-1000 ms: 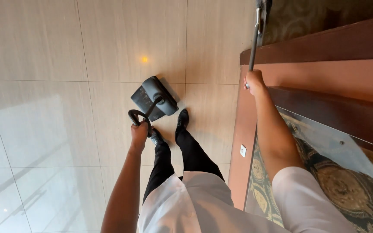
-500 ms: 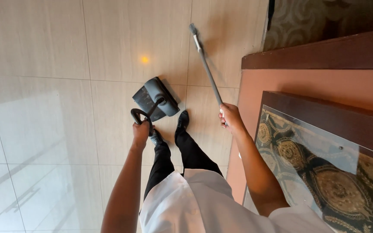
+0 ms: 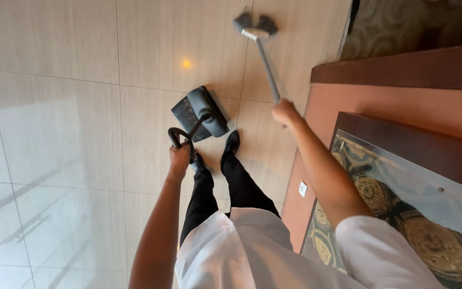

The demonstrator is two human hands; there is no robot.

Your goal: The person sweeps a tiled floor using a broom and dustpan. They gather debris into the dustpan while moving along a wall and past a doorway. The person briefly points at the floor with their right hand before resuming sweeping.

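A looped black handle is gripped in the closed left hand, with the dark dustpan it carries hung just beyond the knuckles, above the pale floor tiles. A grey broom pole is clasped in the closed right hand, and the broom head is held farther out, well past that hand, over the tiles.
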